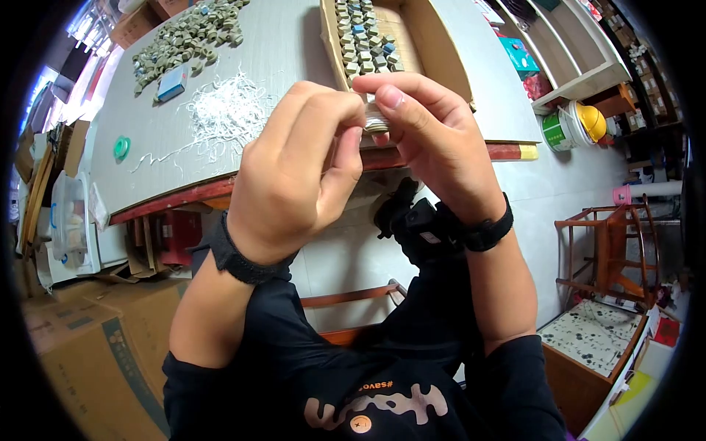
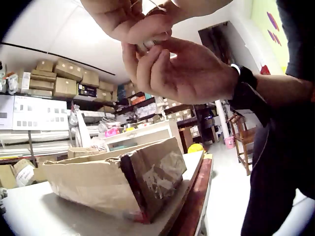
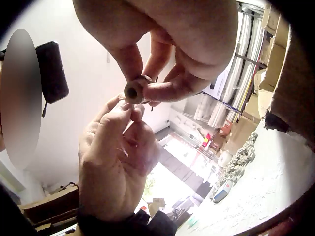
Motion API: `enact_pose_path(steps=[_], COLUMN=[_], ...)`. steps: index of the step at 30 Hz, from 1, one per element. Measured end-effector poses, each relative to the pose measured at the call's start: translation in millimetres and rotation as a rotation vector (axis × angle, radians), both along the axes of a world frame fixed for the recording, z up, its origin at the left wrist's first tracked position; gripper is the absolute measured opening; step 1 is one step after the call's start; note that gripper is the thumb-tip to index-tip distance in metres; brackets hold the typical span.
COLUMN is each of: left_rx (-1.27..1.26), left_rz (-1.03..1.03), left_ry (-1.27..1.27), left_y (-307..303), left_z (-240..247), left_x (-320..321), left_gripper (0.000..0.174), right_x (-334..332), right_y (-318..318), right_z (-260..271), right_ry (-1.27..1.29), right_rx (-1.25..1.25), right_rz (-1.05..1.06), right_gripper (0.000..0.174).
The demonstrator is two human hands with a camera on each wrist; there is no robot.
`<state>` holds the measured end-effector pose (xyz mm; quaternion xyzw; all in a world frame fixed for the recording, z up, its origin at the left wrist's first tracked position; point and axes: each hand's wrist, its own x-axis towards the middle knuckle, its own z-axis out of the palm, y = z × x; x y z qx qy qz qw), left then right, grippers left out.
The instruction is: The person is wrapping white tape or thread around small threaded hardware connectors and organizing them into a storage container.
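Observation:
Both hands are raised close together over the table's front edge. My right hand [image 1: 447,140] holds a small round piece [image 3: 133,92] between thumb and fingers; the right wrist view shows the dark hole through its end. White thread is wound about the piece [image 1: 376,117] in the head view. My left hand [image 1: 290,158] has its fingers curled, thumb and fingertips pinched together right beside the piece. A loose strand of white thread [image 2: 156,6] shows at the left hand in the left wrist view. Fingers hide part of the round piece.
On the table lie a tangled heap of white thread [image 1: 226,110], a pile of greenish-grey pieces [image 1: 195,40], a small blue box [image 1: 172,84] and a green ring [image 1: 122,148]. A cardboard tray [image 1: 441,44] with rows of similar pieces stands beyond the hands.

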<state>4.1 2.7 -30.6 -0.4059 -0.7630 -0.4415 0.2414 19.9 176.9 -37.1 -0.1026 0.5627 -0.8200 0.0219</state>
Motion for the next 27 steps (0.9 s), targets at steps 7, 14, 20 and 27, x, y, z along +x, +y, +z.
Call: enact_pose_path(steps=[7, 14, 20, 27], left_rx=[-0.026, -0.057, 0.087, 0.23], left_rz=[-0.098, -0.101, 0.032, 0.003], left_ry=[-0.262, -0.326, -0.51, -0.63], left_y=[-6.9, -13.8, -18.6, -42.3], left_z=[3.7, 1.7, 3.0, -0.8], left_x=[1.4, -6.1, -11.3, -40.6], left_gripper=[0.011, 0.006, 0.004, 0.014], right_x=[-3.8, -5.9, -8.2, -3.7], right_y=[6.0, 9.1, 22.3, 9.2], right_z=[-1.2, -2.5, 0.3, 3.3], right_ry=[0.129, -0.054, -0.161, -0.178], right_rx=[0.202, -0.102, -0.381, -0.002], right_rz=[-0.127, -0.162, -0.008, 0.061], right_gripper=[0.026, 0.027, 0.034, 0.025])
